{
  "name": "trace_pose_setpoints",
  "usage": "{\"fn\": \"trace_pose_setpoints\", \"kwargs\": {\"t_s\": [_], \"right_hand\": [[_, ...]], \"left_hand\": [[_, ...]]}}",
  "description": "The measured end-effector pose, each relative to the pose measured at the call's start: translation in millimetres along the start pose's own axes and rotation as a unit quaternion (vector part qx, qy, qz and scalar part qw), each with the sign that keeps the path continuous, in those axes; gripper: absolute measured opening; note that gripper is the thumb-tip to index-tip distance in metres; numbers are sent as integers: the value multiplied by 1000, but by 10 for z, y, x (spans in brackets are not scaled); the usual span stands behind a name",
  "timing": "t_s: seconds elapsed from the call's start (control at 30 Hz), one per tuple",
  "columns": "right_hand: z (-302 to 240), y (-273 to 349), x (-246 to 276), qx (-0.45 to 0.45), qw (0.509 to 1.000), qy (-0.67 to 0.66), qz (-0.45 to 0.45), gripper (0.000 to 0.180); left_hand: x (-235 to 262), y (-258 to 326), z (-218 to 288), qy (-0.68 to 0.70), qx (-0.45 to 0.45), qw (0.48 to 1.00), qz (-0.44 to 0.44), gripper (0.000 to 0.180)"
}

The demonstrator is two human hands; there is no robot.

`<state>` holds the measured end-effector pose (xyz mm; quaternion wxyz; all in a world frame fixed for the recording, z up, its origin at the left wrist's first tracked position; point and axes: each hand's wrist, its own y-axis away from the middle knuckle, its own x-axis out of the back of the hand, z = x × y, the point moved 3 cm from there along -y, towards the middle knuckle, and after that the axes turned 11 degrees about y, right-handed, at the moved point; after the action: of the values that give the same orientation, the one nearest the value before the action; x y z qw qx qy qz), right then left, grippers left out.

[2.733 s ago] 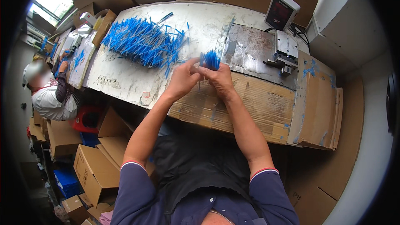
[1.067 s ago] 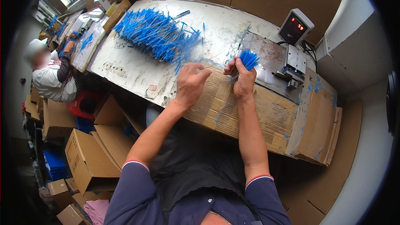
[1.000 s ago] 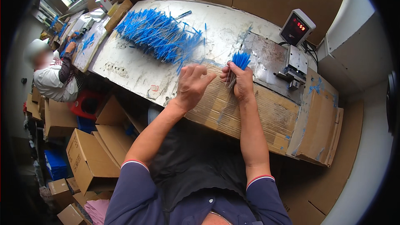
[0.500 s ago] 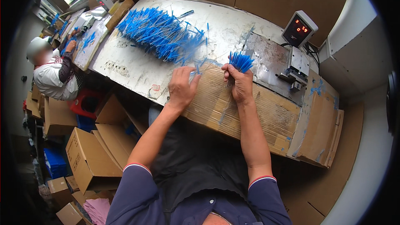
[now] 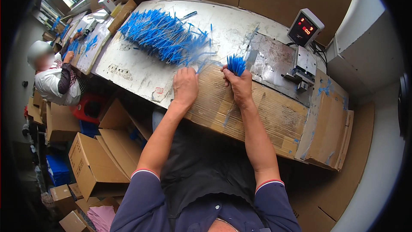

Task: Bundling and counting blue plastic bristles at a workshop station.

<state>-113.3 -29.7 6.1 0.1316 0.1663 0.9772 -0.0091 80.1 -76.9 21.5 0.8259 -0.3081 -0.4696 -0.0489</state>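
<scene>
My right hand (image 5: pixel 235 82) has its grip clamped on a bundle of blue-tipped rods (image 5: pixel 236 64), with the blue ends fanned upward above the thumb. This bundle is in the air, over the far edge of the corrugated cardboard sheet (image 5: pixel 266 111) and just to the left of the metal plate (image 5: pixel 272 56). My left hand (image 5: pixel 186 87) lies low beside the near end of the loose pile of blue-tipped rods (image 5: pixel 156 36). Its fingers point away from me, and because their tips are hidden and the place is blurred, I cannot tell whether this grip is apart or closed on a rod.

As for how far it is, I judge that only a small part is collected: one handful in my right hand. Much more is left, as the pile covers a large part of the white counter (image 5: pixel 139 76), its rods crossing each other in many directions. The bundle is well apart from the metal fixture (image 5: pixel 304 66) on the plate's right side. Behind this fixture, the digital display (image 5: pixel 305 28) is lit with red figures.
</scene>
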Motion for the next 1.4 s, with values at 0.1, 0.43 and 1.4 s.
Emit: {"fn": "trace_pose_setpoints", "kwargs": {"t_s": [0.1, 0.43, 1.4], "right_hand": [[22, -2, -26, 47, 999, 14, 13, 13], [-139, 116, -73, 186, 956, 217, 67, 10], [-304, 86, -79, 393, 801, 452, 10, 23]], "left_hand": [[69, 1, -9, 11, 39, 999, -15, 15], [357, 39, 121, 203, 125, 971, -24, 15], [92, 48, 48, 497, 281, 800, -182, 12]]}}
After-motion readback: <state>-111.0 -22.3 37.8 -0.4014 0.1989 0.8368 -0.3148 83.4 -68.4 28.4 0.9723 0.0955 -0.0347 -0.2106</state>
